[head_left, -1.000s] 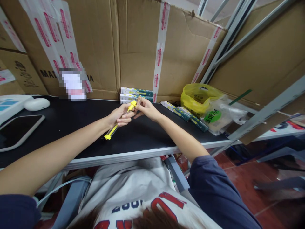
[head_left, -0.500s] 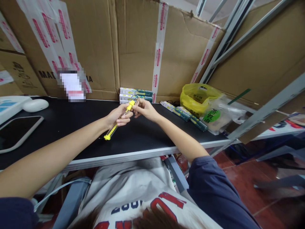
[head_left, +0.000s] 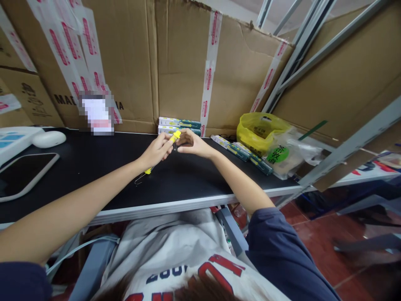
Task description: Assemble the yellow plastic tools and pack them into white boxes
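A slim yellow spring scale [head_left: 175, 136] slants between my two hands above the black table. My left hand [head_left: 157, 149] is closed around its body and hides most of the tube. Below that hand the lower yellow end shows, with a thin wire hook [head_left: 138, 179] hanging from it. My right hand [head_left: 196, 144] is curled at the upper yellow cap, its fingers bent against that end. A small dark piece shows between the hands, too small to make out. The wire loop at the top is hidden.
Printed narrow boxes [head_left: 179, 123] are stacked against the cardboard wall; more boxes [head_left: 239, 151] lie at right. Beside them stand a yellow plastic bag [head_left: 261, 131] and a clear bag [head_left: 283, 156]. A phone-like device [head_left: 26, 175] and a white rounded object [head_left: 49, 139] lie at left.
The spring scale has turned in my left hand, whose back now faces up. My right fingers have shifted from the wire loop to around the cap. The lower hook shows more clearly.
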Motion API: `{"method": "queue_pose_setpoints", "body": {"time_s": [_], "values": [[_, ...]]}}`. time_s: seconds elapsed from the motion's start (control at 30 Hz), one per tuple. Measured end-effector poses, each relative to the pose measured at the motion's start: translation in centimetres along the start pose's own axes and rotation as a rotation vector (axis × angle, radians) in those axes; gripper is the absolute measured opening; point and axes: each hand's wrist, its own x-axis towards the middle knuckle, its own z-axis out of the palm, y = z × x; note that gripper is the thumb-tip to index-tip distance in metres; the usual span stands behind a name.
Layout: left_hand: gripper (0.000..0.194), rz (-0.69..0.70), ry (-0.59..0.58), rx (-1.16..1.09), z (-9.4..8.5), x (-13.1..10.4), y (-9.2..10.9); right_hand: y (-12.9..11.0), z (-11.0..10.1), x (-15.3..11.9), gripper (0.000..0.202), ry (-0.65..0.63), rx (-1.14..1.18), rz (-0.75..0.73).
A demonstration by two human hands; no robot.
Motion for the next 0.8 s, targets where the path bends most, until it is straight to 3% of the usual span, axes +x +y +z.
{"method": "queue_pose_setpoints", "body": {"time_s": [0.13,0.37,0.47,0.57,0.67,0.77,0.8], "values": [[0.026,0.013,-0.012,0.028,0.1,-0.3,0.2,0.0,0.5,0.2,0.034,0.073,0.035,0.005],[0.031,0.054,-0.070,-0.023,0.6,-0.4,-0.3,0.9,1.3,0.4,0.037,0.061,0.106,-0.013],[0.036,0.045,-0.057,-0.048,0.7,-0.2,-0.3,1.1,1.7,0.4,0.037,0.099,0.151,-0.013],[0.036,0.037,0.011,-0.009,-0.4,0.9,-1.0,0.8,1.4,0.6,0.034,0.188,0.193,0.017],[0.042,-0.003,0.151,0.298,-3.3,2.3,-3.2,0.3,0.4,0.7,0.034,0.337,0.239,0.052],[0.059,-0.221,0.107,0.825,-6.3,3.3,-6.1,-0.1,-0.5,0.7,0.035,0.422,0.258,0.096],[0.066,-0.305,0.040,0.936,-6.8,3.5,-6.9,-0.2,-0.7,0.7,0.035,0.431,0.263,0.105]]}}
